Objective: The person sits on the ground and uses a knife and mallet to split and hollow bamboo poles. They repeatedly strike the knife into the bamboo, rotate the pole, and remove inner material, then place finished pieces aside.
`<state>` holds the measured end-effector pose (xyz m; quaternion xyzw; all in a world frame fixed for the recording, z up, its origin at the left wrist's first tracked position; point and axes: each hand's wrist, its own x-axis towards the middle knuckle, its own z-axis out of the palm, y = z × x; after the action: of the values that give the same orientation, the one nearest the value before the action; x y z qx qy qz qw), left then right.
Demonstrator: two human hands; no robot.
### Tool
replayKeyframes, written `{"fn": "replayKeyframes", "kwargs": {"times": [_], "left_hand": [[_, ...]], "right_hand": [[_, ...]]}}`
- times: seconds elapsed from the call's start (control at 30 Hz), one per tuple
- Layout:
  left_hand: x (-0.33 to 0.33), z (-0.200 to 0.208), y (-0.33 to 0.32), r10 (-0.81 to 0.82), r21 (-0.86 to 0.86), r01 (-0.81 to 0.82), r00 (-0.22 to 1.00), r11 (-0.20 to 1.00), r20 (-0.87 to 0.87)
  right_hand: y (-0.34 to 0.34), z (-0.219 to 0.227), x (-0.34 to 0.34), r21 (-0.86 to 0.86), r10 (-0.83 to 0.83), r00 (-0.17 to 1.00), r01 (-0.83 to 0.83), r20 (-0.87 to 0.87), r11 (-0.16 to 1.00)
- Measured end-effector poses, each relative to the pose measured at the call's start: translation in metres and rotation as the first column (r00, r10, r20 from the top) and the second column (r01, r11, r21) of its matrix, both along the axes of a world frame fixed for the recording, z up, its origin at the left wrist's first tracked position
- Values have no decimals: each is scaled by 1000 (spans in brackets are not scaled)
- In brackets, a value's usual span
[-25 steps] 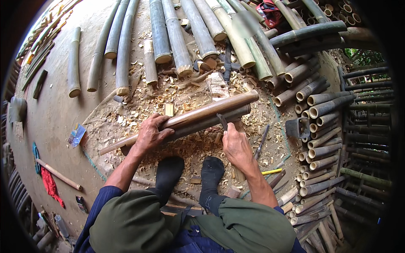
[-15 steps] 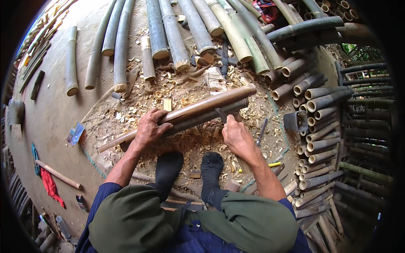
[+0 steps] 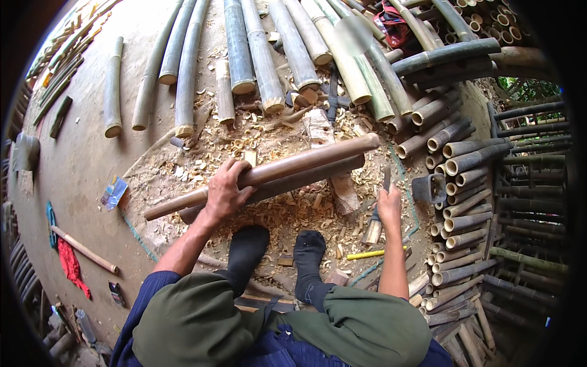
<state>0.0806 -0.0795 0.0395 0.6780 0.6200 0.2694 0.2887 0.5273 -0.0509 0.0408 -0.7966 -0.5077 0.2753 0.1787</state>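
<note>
My left hand (image 3: 226, 188) is closed around a brown bamboo pole (image 3: 306, 158), which slants up to the right. Just beneath it lies a darker bamboo pole (image 3: 299, 182), resting across a pale, rough-hewn wood block (image 3: 345, 194). Apart from the poles, to their right, my right hand (image 3: 389, 205) is closed low over the ground. From its top sticks a narrow dark tool (image 3: 386, 176), its kind unclear. Below those fingers is a tool with a wooden end (image 3: 372, 232) and a dark part, mostly hidden by the hand.
Wood shavings (image 3: 287, 214) cover the ground around my dark-socked feet. Long bamboo poles (image 3: 263, 61) lie ahead. At the right are a stack of cut bamboo (image 3: 465, 214) and a dark square container (image 3: 429, 189). A yellow stick (image 3: 376, 252) lies near my right foot.
My right hand has moved away from the poles, to the right and down to the ground, where a slim tool lay before. My left hand keeps its grip on the brown pole.
</note>
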Motion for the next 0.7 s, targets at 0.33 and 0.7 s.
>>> {"fn": "replayKeyframes", "kwargs": {"times": [0.33, 0.7], "left_hand": [[8, 3, -19, -13, 256, 33, 997, 966, -80], [-52, 12, 36, 289, -345, -167, 895, 924, 340]], "right_hand": [[-17, -32, -5, -9, 32, 994, -31, 107, 999], [-1, -71, 6, -135, 201, 927, -165, 315, 977]]}}
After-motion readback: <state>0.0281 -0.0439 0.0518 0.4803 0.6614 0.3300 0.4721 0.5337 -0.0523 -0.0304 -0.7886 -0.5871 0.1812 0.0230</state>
